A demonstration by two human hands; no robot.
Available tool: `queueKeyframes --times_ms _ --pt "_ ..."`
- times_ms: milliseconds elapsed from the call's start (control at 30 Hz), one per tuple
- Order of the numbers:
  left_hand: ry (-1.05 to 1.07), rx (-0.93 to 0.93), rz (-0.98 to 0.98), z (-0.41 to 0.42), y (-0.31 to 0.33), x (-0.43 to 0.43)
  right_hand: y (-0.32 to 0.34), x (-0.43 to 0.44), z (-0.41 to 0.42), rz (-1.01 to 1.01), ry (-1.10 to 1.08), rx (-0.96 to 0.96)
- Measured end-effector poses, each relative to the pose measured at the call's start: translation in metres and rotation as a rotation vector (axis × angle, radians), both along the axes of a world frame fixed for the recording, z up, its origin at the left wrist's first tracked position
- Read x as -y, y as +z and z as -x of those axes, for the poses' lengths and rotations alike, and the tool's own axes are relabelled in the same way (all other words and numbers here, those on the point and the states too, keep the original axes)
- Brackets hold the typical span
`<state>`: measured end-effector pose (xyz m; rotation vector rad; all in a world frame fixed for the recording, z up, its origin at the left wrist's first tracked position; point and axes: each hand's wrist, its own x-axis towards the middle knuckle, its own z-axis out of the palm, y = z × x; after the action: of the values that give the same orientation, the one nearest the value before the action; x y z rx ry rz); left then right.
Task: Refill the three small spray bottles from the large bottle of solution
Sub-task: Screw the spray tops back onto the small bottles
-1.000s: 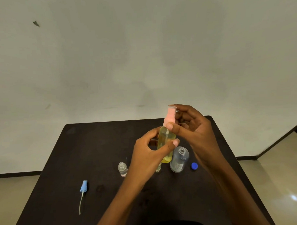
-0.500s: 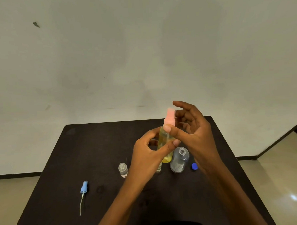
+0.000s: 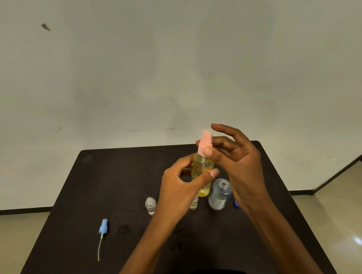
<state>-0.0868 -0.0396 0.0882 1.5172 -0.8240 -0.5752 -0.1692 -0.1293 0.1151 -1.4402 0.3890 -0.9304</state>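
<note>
Head camera, what is in the middle?
— A yellow spray bottle is up in the air, middle of the frame. The left hand is wrapped tight around it. The right hand pinches the pink spray top with its thumb, and its other fingers are spread wide.

What else is on the black table?
— A big clear bottle with no cap stands just under the hands. A small open bottle stands left of the left hand. A blue spray top with a long thin tube lies in the lower left, well apart from the bottles.

Is anything hard to see?
— Yes. Another small bottle peeks out behind the left hand. A blue cap is mostly hidden by the right wrist. The pink top looks blurry.
</note>
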Motion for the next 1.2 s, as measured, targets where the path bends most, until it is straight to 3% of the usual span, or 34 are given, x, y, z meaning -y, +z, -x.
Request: queueKeyframes --times_ms 367,467,633,1000,1200 --pt "0.026 0.052 -0.007 -0.0001 -0.0039 0.0021 -0.0082 -0.0041 -0.006 0.226 -0.207 -0.017" --pt "0.042 0.046 -0.002 -0.0012 -0.0041 0.0027 -0.0084 0.0001 -0.0063 0.216 -0.122 -0.051" --pt "0.046 0.029 -0.001 -0.0056 -0.0046 0.0028 -0.004 0.0043 -0.0019 0.014 0.05 -0.027" --pt "0.066 0.036 0.015 -0.0033 -0.0065 0.0016 -0.0086 0.0017 -0.0084 0.153 -0.114 -0.05" --pt "0.075 0.044 0.012 -0.0056 -0.0057 0.0022 -0.0091 0.0038 -0.0079 0.061 0.082 -0.07"
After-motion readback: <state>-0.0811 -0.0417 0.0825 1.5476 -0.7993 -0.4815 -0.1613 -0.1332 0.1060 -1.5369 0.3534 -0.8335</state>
